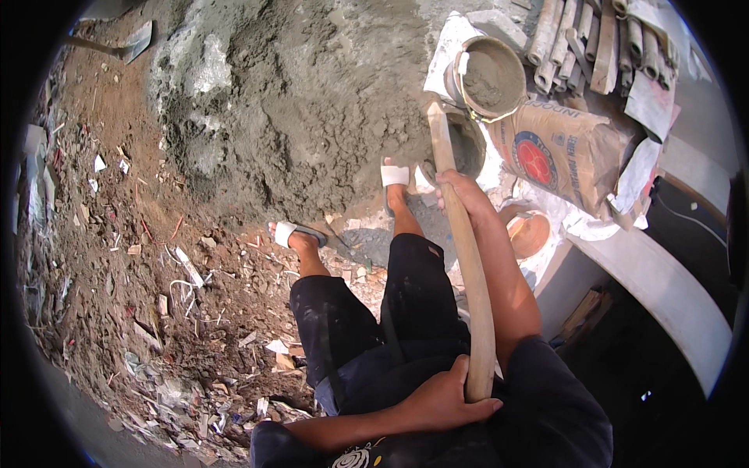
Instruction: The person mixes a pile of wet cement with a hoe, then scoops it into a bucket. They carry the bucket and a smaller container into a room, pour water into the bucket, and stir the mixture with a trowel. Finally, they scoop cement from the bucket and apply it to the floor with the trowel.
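We saw our left hand (446, 396) and right hand (462, 192) gripping the wooden handle (467, 265), its far end near the bucket (453, 82). Mortar (289, 93) looked mixed; bucket part-filled, most left on the ground (129, 175).

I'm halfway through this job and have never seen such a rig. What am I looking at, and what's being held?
There's no machine: you see one person's bare hands. The single picture comes from a wide fisheye camera on their head, looking down, so straight edges bend near the rim.

The left hand grips the near end of a long wooden handle; the right hand grips it farther up. I can't make out a tool head at its far end.

Ahead on the ground spreads wet grey mortar, with loose debris to the left. Ahead and right are a bucket holding mortar, a brown paper cement sack and a stack of poles. The white-strapped sandals are the person's own.
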A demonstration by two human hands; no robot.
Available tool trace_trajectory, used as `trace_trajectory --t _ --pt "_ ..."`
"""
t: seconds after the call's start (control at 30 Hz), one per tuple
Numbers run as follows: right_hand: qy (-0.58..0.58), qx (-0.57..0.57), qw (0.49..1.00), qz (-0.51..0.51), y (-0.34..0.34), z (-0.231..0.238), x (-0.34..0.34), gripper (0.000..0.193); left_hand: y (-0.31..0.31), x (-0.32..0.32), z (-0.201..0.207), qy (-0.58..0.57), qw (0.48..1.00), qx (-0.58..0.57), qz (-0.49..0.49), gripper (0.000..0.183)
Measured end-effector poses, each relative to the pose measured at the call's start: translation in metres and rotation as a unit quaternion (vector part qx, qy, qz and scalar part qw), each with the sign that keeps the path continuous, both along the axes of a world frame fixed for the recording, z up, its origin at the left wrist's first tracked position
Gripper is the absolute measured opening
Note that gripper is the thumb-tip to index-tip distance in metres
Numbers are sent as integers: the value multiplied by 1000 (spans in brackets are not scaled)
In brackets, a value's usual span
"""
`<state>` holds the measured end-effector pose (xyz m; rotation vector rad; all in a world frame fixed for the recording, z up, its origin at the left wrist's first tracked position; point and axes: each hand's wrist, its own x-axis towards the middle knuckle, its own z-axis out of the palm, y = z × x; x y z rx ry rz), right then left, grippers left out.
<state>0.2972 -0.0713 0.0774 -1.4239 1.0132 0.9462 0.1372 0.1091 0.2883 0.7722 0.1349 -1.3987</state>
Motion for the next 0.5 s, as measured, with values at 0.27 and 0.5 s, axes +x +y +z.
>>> trace_trajectory --t 0.27,0.5 --pt "-122 -151 976 -98 -2 -122 -106 29 83 -115 -223 -289 825 439 -208 33" --pt "-157 -158 973 -67 3 -109 -133 44 42 -195 -343 -240 791 540 -160 26"
